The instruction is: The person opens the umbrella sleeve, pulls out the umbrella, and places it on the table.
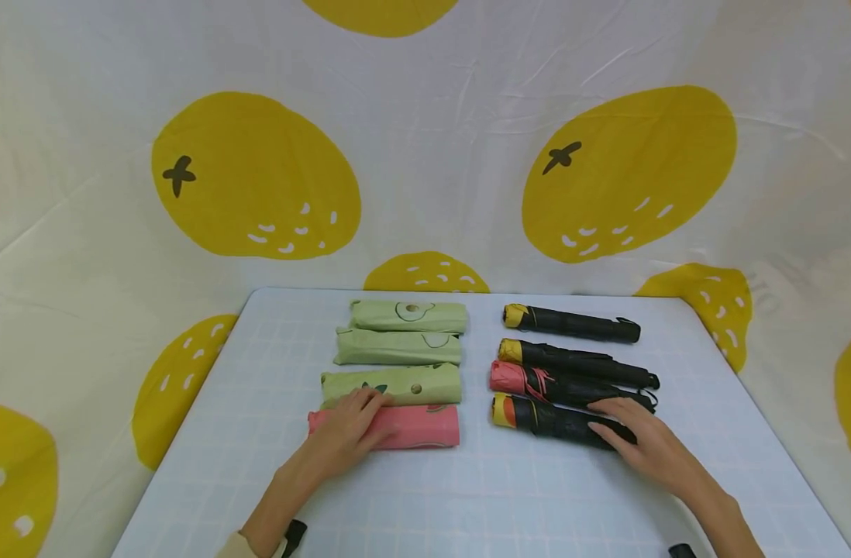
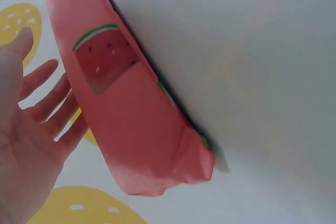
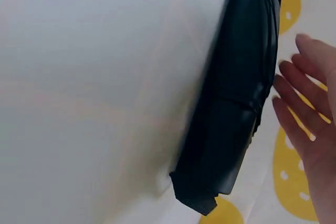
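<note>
My left hand lies over the left part of a long pink fabric pouch, its spread, bent fingers at the pouch's far edge. Watermelon prints show on the pink pouch in the left wrist view. My right hand is at the right end of a black folded umbrella with a yellow and orange tip, thumb on the near side and fingers beyond. Through the right wrist view, those fingers look relaxed and slightly apart beside the black umbrella. Neither hand is closed around its item.
Behind the pink pouch lie three green pouches with avocado prints. Beyond the nearest umbrella are a black one with a pink end and two with yellow ends. A pale checked table meets a fruit-print cloth backdrop.
</note>
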The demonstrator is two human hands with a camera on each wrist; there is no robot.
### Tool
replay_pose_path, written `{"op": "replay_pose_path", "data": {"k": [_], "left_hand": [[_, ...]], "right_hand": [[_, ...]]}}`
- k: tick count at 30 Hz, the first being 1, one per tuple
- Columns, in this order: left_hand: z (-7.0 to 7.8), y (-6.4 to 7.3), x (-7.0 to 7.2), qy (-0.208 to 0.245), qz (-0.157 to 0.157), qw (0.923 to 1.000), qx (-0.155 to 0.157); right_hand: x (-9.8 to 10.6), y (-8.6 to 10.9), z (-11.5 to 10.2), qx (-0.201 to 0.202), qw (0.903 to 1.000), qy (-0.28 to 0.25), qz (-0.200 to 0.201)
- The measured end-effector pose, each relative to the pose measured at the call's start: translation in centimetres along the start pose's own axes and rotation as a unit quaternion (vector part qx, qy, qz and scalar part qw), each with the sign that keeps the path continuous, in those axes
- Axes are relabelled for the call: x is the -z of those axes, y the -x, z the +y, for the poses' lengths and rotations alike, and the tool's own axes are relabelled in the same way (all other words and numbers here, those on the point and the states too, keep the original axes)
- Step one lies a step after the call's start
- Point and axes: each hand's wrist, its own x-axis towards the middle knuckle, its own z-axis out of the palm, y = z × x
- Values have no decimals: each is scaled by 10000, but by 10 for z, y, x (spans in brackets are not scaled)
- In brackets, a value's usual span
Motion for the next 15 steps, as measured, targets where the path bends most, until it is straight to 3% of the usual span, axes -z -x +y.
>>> {"op": "replay_pose_path", "data": {"k": [4,15], "left_hand": [[-8,-1,5,-131,278,9995,-117],[-32,-2,24,-452,752,9961,-65]], "right_hand": [[5,-4,8,531,9975,-16,457],[19,-9,32,1461,9833,385,1017]]}}
